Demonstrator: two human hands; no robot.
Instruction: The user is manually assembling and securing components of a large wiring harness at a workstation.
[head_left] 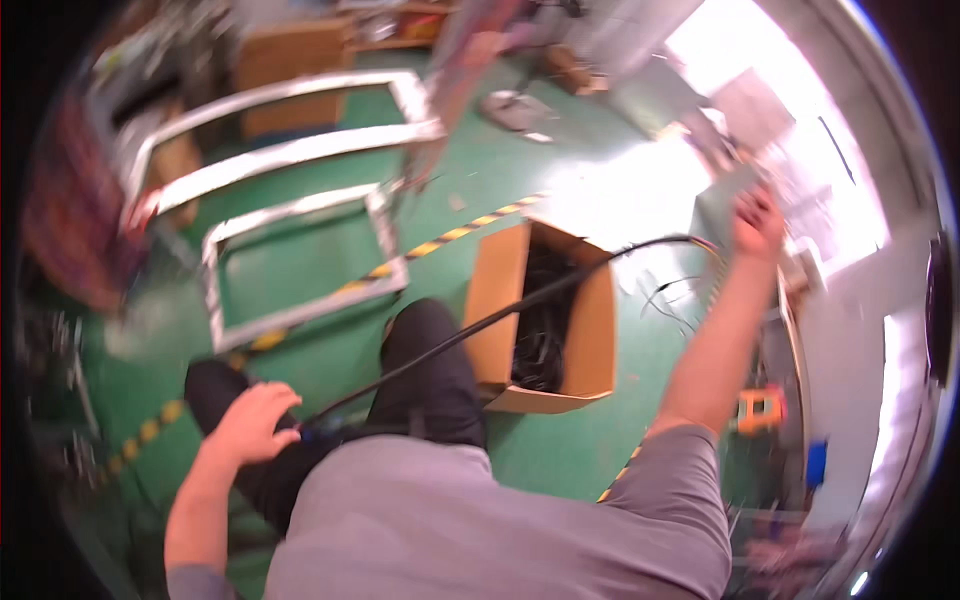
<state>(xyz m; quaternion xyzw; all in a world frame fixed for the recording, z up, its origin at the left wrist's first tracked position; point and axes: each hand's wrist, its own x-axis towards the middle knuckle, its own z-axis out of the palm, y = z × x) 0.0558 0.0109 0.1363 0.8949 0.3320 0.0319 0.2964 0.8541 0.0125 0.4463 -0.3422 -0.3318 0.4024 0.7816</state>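
Note:
A black cable (520,303) runs from my lap up to the right in an arc. At its right end thin coloured wires (715,255) fan out beside my right forearm. My left hand (258,422) is over my left thigh, fingers stretched and thumb apart, close to the cable's lower end. Whether it touches the cable is unclear. Far out to the right, my right hand (758,222) is raised beside a grey-green panel or box (722,208). Its fingers look bent but are blurred, so what they hold, if anything, cannot be made out.
An open cardboard box (590,385) with black cables inside stands before my knees. Two white rectangular frames (300,165) (305,325) are at the left on the green floor (540,450). Yellow-black tape (470,235) crosses the floor. An orange object (760,411) is at the right.

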